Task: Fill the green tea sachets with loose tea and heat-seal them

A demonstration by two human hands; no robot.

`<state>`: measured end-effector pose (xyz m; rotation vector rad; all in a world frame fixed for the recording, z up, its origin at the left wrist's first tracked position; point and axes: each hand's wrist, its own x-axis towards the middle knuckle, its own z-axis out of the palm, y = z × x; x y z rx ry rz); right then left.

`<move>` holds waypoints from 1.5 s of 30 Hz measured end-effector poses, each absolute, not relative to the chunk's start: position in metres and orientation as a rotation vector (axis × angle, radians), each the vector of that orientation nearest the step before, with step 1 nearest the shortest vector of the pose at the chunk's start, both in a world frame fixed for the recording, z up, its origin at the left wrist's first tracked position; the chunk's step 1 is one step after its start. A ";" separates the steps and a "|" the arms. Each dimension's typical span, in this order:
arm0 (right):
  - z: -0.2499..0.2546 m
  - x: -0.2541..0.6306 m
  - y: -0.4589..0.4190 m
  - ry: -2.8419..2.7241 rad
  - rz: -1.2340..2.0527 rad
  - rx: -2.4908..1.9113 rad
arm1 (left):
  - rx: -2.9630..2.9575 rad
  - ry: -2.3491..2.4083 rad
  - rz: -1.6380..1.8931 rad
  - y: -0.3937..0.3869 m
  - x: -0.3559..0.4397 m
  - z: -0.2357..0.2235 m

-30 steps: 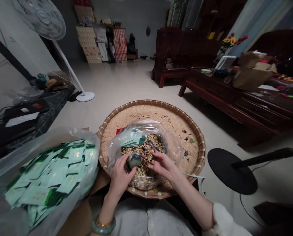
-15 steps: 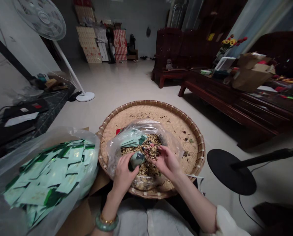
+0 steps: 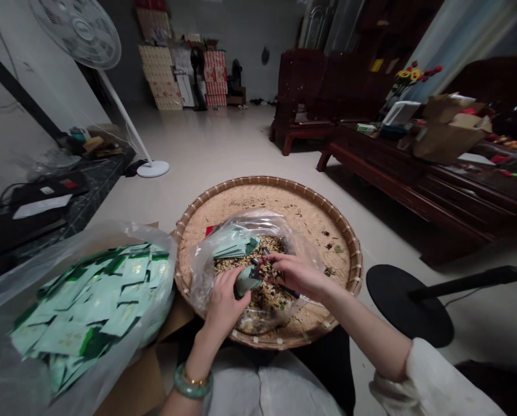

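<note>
My left hand (image 3: 224, 303) grips a pale green sachet (image 3: 246, 282) above a heap of dried, crumbly tea-like herbs (image 3: 265, 289). The heap lies inside a clear plastic bag (image 3: 204, 277), which holds some green sachets near its far edge. My right hand (image 3: 295, 274) reaches into the bag close to my left hand, its fingertips over the herbs. Slim dark pieces (image 3: 290, 292) show at its fingers and below it, though what it grips is unclear. The bag rests on a round woven bamboo tray (image 3: 267, 188) scattered with loose bits.
A cardboard box (image 3: 174, 318) lined with plastic holds many green sachets (image 3: 93, 306) on my left. A black round stand base (image 3: 408, 305) sits on my right. A standing fan (image 3: 78, 32), dark carved wooden furniture (image 3: 371, 144) and stacked cartons (image 3: 215, 75) stand farther off.
My right hand has moved in, closer to my left hand, and my right forearm stretches out farther. My left hand has moved slightly right with the sachet. The view has shifted slightly.
</note>
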<state>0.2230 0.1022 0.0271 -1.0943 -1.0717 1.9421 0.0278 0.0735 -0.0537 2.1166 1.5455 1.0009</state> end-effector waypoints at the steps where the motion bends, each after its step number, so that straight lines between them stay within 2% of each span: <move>1: 0.029 0.224 0.103 -1.157 1.906 -1.162 | 2.116 1.543 0.997 0.074 0.028 -0.053; 4: 0.033 0.226 0.107 -1.501 1.748 -1.300 | 2.114 1.536 0.998 0.074 0.029 -0.053; 9: 0.032 0.227 0.112 -1.771 1.569 -1.238 | 2.093 1.548 1.033 0.074 0.028 -0.055; 18: 0.033 0.215 0.102 -1.905 1.481 -1.106 | 2.061 1.548 1.049 0.074 0.028 -0.057; 23: 0.044 0.217 0.105 -1.781 1.573 -1.001 | 1.986 1.539 1.062 0.075 0.026 -0.058; 27: 0.025 0.221 0.107 -1.658 1.593 -1.172 | 1.787 1.578 1.136 0.076 0.014 -0.060; 29: 0.004 0.220 0.105 -1.809 1.501 -1.338 | 1.705 1.605 1.168 0.077 0.008 -0.061; 35: -0.042 0.213 0.104 -2.299 0.926 -1.616 | 1.701 1.587 1.183 0.077 -0.003 -0.060; 39: -0.040 0.205 0.112 -2.366 0.697 -1.545 | 1.652 1.621 1.200 0.077 -0.004 -0.060; 45: -0.038 0.163 0.134 -2.662 0.547 -1.311 | 1.646 1.684 1.195 0.078 -0.005 -0.058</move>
